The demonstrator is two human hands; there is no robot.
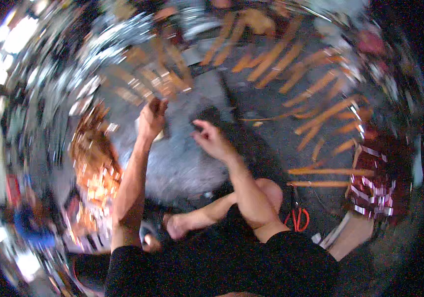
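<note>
Left hand (152,118): raised and clenched around something small at its fingertips; motion blur hides what it is, perhaps a thin pale piece just below the fist.

Right hand (211,140): lifted beside the left, the two apart, fingers half curled toward a small dark object (207,119) that is too smeared to identify. Whether it actually grips it cannot be told.

Grey floor (182,163): lies under both hands and serves as the work surface; the person sits on it with a bare knee (271,190) bent.

Orange-brown wooden strips (315,119): scattered in loose rows toward the floor's far and right edges. Two long ones lie near the knee.

Red-handled scissors (297,218): flat on the floor just right of the knee.

Risk, judged: the whole view is streaked by fast movement, so a hasty pinch could let the small piece drop among the strips. The open scissors by the leg could also be knocked.

Room: cluttered, with bright lights at the left rim.
</note>
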